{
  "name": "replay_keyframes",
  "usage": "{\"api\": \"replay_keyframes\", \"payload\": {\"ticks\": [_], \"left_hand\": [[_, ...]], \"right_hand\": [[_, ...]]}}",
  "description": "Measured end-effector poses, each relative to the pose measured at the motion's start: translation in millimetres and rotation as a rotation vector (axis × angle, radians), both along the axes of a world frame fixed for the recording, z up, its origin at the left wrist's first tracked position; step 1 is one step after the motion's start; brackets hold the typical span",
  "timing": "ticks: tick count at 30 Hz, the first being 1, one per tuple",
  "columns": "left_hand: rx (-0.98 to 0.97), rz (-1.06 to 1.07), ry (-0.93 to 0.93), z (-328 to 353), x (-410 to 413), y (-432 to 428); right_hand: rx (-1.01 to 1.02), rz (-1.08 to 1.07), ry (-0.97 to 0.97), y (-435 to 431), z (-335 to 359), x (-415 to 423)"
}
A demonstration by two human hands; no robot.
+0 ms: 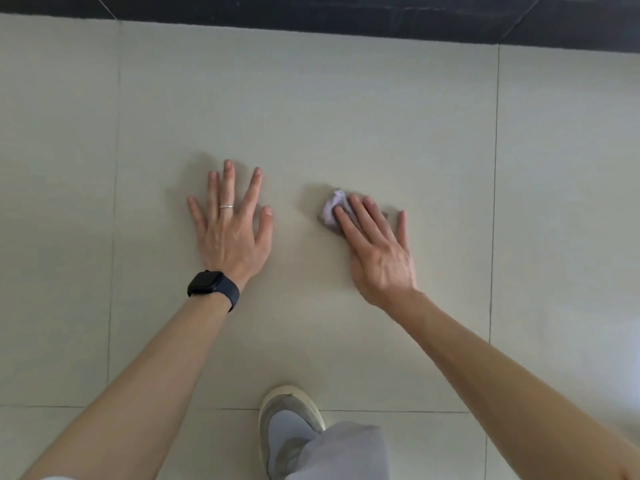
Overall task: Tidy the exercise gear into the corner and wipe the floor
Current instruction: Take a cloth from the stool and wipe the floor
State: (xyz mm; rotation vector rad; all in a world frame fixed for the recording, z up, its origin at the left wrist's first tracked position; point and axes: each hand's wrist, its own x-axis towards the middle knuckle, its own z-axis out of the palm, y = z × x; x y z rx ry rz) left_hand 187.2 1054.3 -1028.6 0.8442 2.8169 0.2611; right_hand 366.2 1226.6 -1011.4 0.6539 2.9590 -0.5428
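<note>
Wiping looks to be the step in hand: your right hand lies flat, fingers straight, on a small bunched lilac cloth and presses it to the pale tiled floor just right of centre; its thumb is hidden. Your left hand is planted flat to the left of the cloth and apart from it, fingers spread wide, holding nothing. Because you press the cloth rather than grip it, I judge it could slide out from under your fingers on a fast stroke. Bunched so small, it may also clean only a narrow strip and leave gaps between passes. If the tile is damp, which cannot be told here, the bracing left hand could skid under your weight. Your shoe, near you at the bottom edge, might also track marks onto wiped tile. No exercise gear is in view, so you cannot judge that half of the task from here. Nothing can be read: the dark watch on your left wrist has a blank face, the ring is plain, and the shoe shows no legible mark.
</note>
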Motion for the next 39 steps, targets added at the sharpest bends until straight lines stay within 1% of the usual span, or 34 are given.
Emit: {"api": "replay_keyframes", "payload": {"ticks": [1, 2, 4, 5, 6, 7, 8, 11, 12, 13, 14, 15, 16, 18, 19, 20, 21, 22, 24, 25, 26, 27, 28, 29, 30, 33, 34, 35, 36, 38, 39], "left_hand": [[-0.011, 0.017, 0.012, 1, -12, -4], [-0.028, 0.03, 0.014, 1, -24, -7], [-0.059, 0.045, -0.011, 2, -46, -10], [-0.068, 0.052, -0.021, 1, -55, -11], [-0.075, 0.063, -0.026, 0, -62, -10], [-0.079, 0.075, -0.029, -1, -68, -10], [-0.08, 0.087, -0.032, -2, -73, -12], [-0.078, 0.117, -0.006, -4, -94, -14], [-0.074, 0.128, -0.003, -4, -103, -15], [-0.066, 0.133, -0.002, -5, -111, -15], [-0.058, 0.133, -0.001, -7, -118, -14], [-0.05, 0.136, -0.006, -8, -123, -12], [-0.045, 0.138, -0.012, -9, -126, -10], [-0.041, 0.135, -0.024, -8, -129, -5], [-0.044, 0.131, -0.029, -8, -130, -3], [-0.057, 0.127, -0.031, -8, -130, -4], [-0.068, 0.13, -0.031, -8, -129, -5], [-0.073, 0.136, -0.031, -9, -130, -6], [-0.073, 0.141, -0.033, -11, -131, -6], [-0.07, 0.137, -0.027, -12, -131, -7], [-0.065, 0.136, -0.021, -12, -130, -7], [-0.062, 0.135, -0.019, -12, -130, -7], [-0.061, 0.131, -0.02, -12, -130, -6], [-0.06, 0.129, -0.023, -12, -130, -5], [-0.056, 0.131, -0.026, -12, -130, -5], [-0.054, 0.131, -0.039, -8, -130, -7], [-0.053, 0.129, -0.041, -8, -130, -7], [-0.05, 0.131, -0.036, -8, -130, -7], [-0.05, 0.13, -0.031, -8, -130, -7], [-0.054, 0.121, -0.015, -10, -129, -5], [-0.058, 0.118, -0.006, -11, -130, -4]], "right_hand": [[-0.003, 0.003, 0.01, -13, -2, -3], [0.001, 0.117, 0.027, -27, -6, 0], [0.014, 0.508, 0.043, -38, -11, 7], [0.027, 0.657, 0.046, -28, -12, 2], [0.052, 0.717, 0.048, -12, -13, -9], [0.082, 0.665, 0.045, 4, -14, -23], [0.102, 0.497, 0.029, 19, -14, -38], [0.042, -0.281, -0.046, 63, -10, -80], [0.024, -0.452, -0.048, 68, -9, -89], [0.022, -0.53, -0.044, 65, -9, -95], [0.019, -0.527, -0.033, 58, -10, -97], [0.011, -0.437, -0.018, 48, -10, -97], [0.006, -0.265, -0.01, 37, -9, -95], [0.03, 0.17, -0.013, 30, -9, -93], [0.049, 0.314, -0.012, 40, -9, -98], [0.066, 0.344, -0.016, 54, -8, -104], [0.076, 0.253, -0.031, 68, -8, -113], [0.063, 0.058, -0.04, 83, -8, -125], [0.023, -0.476, -0.013, 109, -9, -160], [-0.01, -0.704, 0.005, 115, -9, -183], [-0.041, -0.871, 0.013, 115, -10, -208], [-0.055, -0.959, 0.012, 109, -13, -231], [-0.036, -0.967, 0.01, 98, -13, -250], [-0.007, -0.889, 0.012, 85, -13, -262], [0.014, -0.721, 0.006, 70, -12, -266], [-0.009, 0.039, -0.07, 48, -5, -243], [0.006, 0.168, -0.083, 56, -4, -230], [0.023, 0.162, -0.078, 69, -5, -222], [0.032, 0.032, -0.06, 81, -6, -220], [0.002, -0.423, -0.021, 93, -10, -225], [-0.012, -0.573, -0.002, 88, -11, -234]]}}
